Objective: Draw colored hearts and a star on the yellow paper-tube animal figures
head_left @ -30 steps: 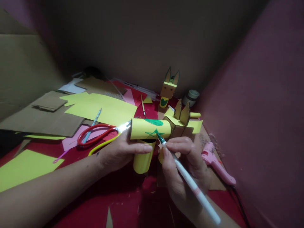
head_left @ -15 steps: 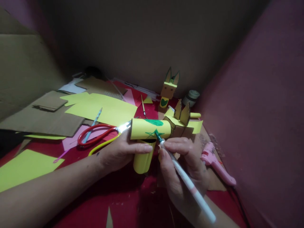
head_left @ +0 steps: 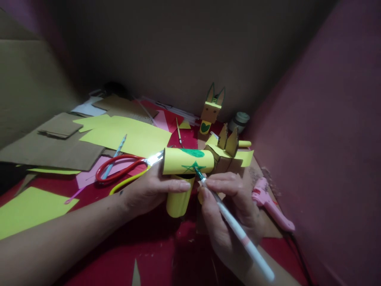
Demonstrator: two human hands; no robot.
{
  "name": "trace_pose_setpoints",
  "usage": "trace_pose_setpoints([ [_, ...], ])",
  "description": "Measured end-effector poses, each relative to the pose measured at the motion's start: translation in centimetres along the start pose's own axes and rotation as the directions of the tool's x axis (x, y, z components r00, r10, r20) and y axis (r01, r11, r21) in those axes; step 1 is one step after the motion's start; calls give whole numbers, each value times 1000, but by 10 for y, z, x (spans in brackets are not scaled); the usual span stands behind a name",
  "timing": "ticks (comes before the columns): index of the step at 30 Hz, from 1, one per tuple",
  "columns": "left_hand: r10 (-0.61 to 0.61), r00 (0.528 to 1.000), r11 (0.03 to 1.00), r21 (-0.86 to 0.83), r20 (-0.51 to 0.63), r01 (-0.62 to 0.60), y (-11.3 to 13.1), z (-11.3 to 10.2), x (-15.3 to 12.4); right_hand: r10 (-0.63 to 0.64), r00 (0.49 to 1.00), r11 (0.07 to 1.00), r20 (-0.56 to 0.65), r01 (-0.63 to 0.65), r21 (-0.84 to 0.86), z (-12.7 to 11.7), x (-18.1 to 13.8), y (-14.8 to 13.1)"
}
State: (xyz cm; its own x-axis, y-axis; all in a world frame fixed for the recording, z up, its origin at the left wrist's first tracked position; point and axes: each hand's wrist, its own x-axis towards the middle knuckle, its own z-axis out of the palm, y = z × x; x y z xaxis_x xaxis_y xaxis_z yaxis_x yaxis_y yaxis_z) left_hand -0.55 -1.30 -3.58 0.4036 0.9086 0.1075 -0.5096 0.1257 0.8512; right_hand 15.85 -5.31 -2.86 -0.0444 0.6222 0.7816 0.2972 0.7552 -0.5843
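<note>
My left hand grips a paper animal figure whose body is a yellow roll with a yellow roll leg below it. A green blob and a green star outline are drawn on the roll. My right hand pinches a white marker with a green tip, its tip touching the star. The figure's cardboard head with two pointed ears sits at the roll's right end.
A second cardboard animal figure stands behind, with a small jar to its right. Red-handled scissors, a blue pencil, yellow sheets and cardboard pieces lie left. A pink glue gun lies right, beside a dark red wall.
The marker tip has moved slightly along the star outline on the yellow roll. My left hand keeps the same hold on the figure.
</note>
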Motion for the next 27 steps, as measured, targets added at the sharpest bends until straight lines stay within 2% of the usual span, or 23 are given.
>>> trace_pose_setpoints([
  [22, -17, 999, 1000, -6, -35, 17, 0, 0, -1, 15, 998, 999, -54, -17, -33, 3, 0, -2],
  [27, -17, 999, 1000, -13, -27, 17, 0, 0, -1, -9, 1000, 1000, -14, 9, -26, 4, -2, -1],
])
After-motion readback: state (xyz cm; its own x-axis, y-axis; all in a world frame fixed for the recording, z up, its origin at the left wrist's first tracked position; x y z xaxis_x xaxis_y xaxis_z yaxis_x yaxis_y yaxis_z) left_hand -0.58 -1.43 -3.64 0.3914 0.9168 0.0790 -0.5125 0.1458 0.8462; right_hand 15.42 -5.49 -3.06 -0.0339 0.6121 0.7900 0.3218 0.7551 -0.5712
